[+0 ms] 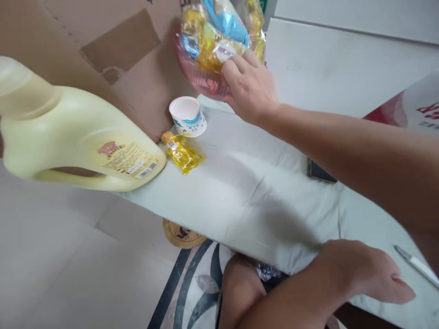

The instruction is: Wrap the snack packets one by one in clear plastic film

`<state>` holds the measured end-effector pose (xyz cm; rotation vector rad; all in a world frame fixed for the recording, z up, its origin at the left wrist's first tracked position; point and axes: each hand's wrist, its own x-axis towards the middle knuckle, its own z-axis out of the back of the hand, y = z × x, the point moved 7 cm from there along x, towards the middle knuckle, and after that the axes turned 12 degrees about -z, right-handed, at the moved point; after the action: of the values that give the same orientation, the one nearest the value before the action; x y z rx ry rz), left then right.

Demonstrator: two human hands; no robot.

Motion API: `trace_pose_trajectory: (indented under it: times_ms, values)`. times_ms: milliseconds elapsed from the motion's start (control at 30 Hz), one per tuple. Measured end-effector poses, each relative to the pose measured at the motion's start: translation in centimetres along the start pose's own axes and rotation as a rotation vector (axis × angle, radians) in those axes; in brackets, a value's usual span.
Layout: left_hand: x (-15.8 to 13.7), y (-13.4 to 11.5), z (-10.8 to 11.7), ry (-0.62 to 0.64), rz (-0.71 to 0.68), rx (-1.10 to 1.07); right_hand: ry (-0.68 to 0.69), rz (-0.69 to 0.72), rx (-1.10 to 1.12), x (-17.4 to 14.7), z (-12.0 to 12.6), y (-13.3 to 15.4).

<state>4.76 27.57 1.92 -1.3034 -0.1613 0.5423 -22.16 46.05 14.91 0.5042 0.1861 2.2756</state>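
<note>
My right hand [248,84] reaches to the top middle, its fingers curled at the near rim of a pink see-through plastic bowl [202,80]. Yellow-wrapped snack packets [209,50] and a blue packet [229,25] fill the bowl; the fingertips press among them and are partly hidden. At the lower right my left hand [380,274] rests over the cloth-covered table [233,196], bent at the wrist with its fingers folded in. Whether anything lies inside it cannot be seen. Beside it is a thin white-handled knife-like tool [416,265].
A pale yellow jug-shaped bottle [78,132] stands large at the left. Near it are a white paper cup [187,116] with blue print and a yellow snack packet [185,153]. A cardboard box [137,82] stands behind. A red and white bag [404,105] and a dark flat object [320,171] lie right.
</note>
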Motion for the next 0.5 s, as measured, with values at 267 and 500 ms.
trace_pose_trajectory:
  times_ms: [267,500]
  values:
    - [-0.2,0.0,-2.0,0.07,0.02,0.049,0.035,-0.225,0.111,-12.6,3.1,-4.2]
    - [0.4,0.5,-2.7,0.072,0.073,0.158,-0.244,-0.639,1.013,-18.3,6.1,-12.6]
